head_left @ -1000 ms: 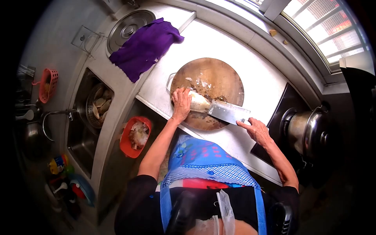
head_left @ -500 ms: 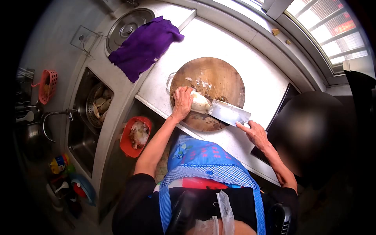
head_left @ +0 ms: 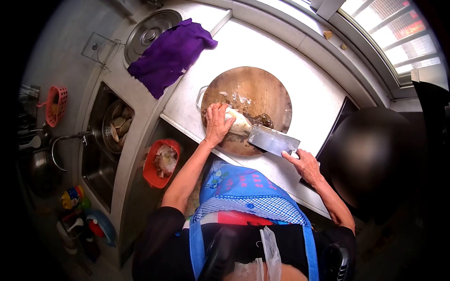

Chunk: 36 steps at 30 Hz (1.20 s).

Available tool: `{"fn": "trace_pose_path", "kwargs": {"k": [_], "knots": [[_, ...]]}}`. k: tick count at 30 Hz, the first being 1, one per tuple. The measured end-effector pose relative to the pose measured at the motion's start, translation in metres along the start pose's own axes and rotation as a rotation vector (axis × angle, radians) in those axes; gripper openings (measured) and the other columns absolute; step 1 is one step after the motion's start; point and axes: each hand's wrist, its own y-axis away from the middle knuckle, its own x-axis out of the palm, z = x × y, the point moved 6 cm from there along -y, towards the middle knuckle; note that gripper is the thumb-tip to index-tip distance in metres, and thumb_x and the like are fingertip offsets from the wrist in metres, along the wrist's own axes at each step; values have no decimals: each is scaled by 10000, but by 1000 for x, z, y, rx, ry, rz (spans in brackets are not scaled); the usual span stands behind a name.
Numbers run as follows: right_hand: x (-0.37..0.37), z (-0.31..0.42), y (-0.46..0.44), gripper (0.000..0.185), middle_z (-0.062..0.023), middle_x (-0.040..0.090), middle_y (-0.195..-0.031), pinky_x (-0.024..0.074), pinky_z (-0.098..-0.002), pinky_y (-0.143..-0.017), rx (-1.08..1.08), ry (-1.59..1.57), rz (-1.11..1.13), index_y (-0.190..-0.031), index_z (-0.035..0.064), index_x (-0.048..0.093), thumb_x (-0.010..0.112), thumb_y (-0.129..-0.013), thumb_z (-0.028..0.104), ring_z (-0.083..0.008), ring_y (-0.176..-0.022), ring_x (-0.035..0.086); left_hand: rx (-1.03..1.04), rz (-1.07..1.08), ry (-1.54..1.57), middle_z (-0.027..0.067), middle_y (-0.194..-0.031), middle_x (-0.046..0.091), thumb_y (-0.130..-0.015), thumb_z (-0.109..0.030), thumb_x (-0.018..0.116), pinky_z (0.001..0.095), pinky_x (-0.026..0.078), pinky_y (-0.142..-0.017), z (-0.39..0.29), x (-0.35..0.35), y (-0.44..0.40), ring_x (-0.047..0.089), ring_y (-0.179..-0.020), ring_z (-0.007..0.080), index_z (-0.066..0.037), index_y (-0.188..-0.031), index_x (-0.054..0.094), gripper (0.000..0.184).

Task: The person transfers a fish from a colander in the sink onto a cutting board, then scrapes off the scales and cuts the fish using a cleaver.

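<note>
My left hand (head_left: 217, 123) grips the left end of a pale, whitish piece of food (head_left: 239, 123), whose exact kind I cannot make out. It lies on a round wooden chopping board (head_left: 269, 93). My right hand (head_left: 303, 166) is closed around the handle of a cleaver (head_left: 273, 139). The broad metal blade slants across the board's lower right, its tip end against the right end of the food. Dark scraps (head_left: 263, 120) lie just behind the blade, and small pale bits are scattered farther up the board.
Left of the board is a purple cloth (head_left: 171, 56) partly over a metal lid (head_left: 152, 32). A sink (head_left: 97, 173) holds a colander of tan pieces (head_left: 122, 125). A red container (head_left: 151, 175) of scraps stands below the counter edge. To the right is a large dark round pan (head_left: 370, 154).
The cleaver blade has tilted, and more of the dark scraps show behind it. My left thumb has spread along the pale food. The whole view has shifted slightly.
</note>
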Motion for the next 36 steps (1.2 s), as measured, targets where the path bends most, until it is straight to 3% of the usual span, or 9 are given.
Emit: {"fn": "trace_pose_path", "kwargs": {"k": [20, 25, 36], "knots": [[5, -16, -40, 709, -125, 500, -813, 474, -390, -558, -123, -26, 37, -1358, 412, 457, 536, -824, -48, -266, -665, 547, 51, 60, 46, 173, -1281, 424, -869, -240, 617, 486, 283, -1054, -1, 1, -3, 343, -1226, 388, -32, -1294, 467, 496], [6, -1, -61, 700, -116, 516, -821, 478, -392, -572, -81, -104, 17, -1334, 380, 511, 607, -777, -32, -276, -674, 556, 28, 69, 73, 181, -1282, 425, -913, -219, 546, 476, 281, -1060, 0, 4, -2, 346, -1224, 382, -22, -1298, 478, 438], [9, 11, -64, 704, -106, 502, -802, 491, -376, -569, -18, -221, 115, -1330, 368, 515, 588, -770, -51, -261, -660, 568, 8, 3, 189, 171, -1268, 441, -977, -227, 421, 450, 254, -1074, 0, 0, -2, 346, -1219, 361, -31, -1286, 509, 376]]}}
